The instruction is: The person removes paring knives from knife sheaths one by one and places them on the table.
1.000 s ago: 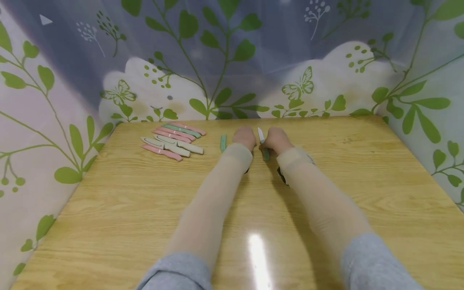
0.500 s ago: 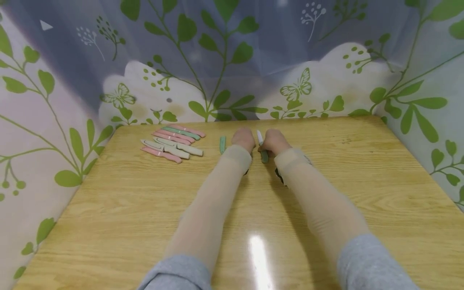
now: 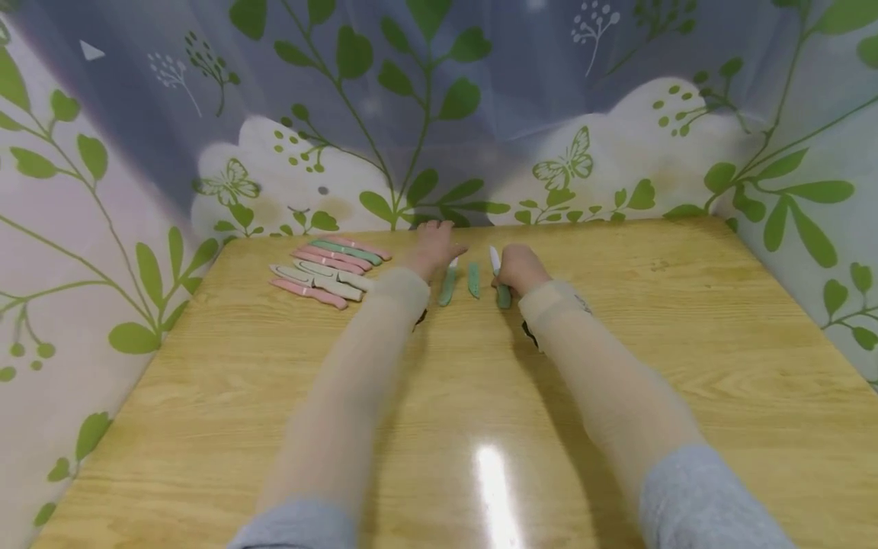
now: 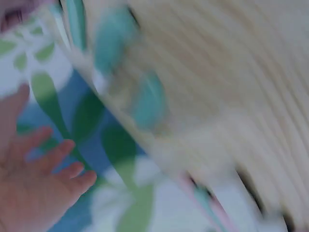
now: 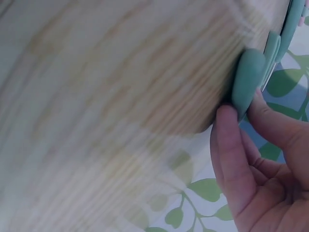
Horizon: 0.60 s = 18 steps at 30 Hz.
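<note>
My right hand (image 3: 523,268) pinches a green-handled knife (image 3: 504,297) with a pale blade pointing toward the back; its handle (image 5: 248,77) sits between thumb and fingers in the right wrist view. To its left lies a flat green sheath (image 3: 474,280). A second green-handled knife (image 3: 448,287) lies left of that sheath, its blade partly covered. My left hand (image 3: 432,248) is beside this knife near the table's back edge, fingers extended and holding nothing. Below the fingers in the left wrist view, another green piece (image 4: 149,102) is blurred; the hand or sleeve hides it in the head view.
At the back left lies a group of knives: pink ones (image 3: 309,293), a green one (image 3: 346,250) and cream ones (image 3: 336,287). The wooden table (image 3: 617,366) meets a leaf-patterned curtain (image 3: 501,152) along its back edge.
The left hand has moved left and its fingers have straightened, uncovering the second green knife and the sheath. The right hand stays in place with its knife.
</note>
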Each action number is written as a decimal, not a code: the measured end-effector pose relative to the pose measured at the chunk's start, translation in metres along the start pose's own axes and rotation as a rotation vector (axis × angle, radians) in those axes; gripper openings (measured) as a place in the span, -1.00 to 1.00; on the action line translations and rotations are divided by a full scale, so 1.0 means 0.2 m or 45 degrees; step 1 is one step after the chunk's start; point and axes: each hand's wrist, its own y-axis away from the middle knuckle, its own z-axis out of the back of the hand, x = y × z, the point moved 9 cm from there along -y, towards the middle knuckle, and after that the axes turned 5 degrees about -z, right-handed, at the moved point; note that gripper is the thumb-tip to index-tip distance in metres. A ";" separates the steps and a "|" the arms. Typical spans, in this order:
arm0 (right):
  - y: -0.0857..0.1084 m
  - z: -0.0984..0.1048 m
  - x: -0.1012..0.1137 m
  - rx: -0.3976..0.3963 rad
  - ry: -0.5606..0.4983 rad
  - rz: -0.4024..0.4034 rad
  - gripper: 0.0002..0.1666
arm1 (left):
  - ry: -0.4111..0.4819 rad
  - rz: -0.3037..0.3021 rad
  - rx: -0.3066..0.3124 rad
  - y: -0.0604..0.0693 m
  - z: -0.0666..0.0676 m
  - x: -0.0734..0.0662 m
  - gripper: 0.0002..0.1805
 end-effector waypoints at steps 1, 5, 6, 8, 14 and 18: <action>0.00 0.00 0.00 0.000 0.027 0.002 -0.71 | -0.028 -0.019 0.023 0.04 0.02 0.04 -0.23; 0.01 -0.01 0.01 -0.002 0.103 -0.007 -0.66 | -0.067 -0.043 0.092 0.20 0.09 0.23 -0.15; 0.00 -0.01 0.01 0.002 0.111 -0.017 -0.65 | -0.065 -0.043 0.103 0.23 0.11 0.30 -0.13; 0.00 -0.01 0.00 0.011 0.111 -0.036 -0.64 | -0.048 -0.029 0.126 0.28 0.15 0.42 -0.12; 0.00 -0.03 -0.01 0.022 0.081 -0.062 -0.64 | -0.097 0.032 0.157 0.43 0.24 0.72 -0.05; -0.01 -0.02 -0.01 0.010 0.091 -0.033 -0.64 | 0.018 0.090 0.165 0.53 0.25 0.91 -0.06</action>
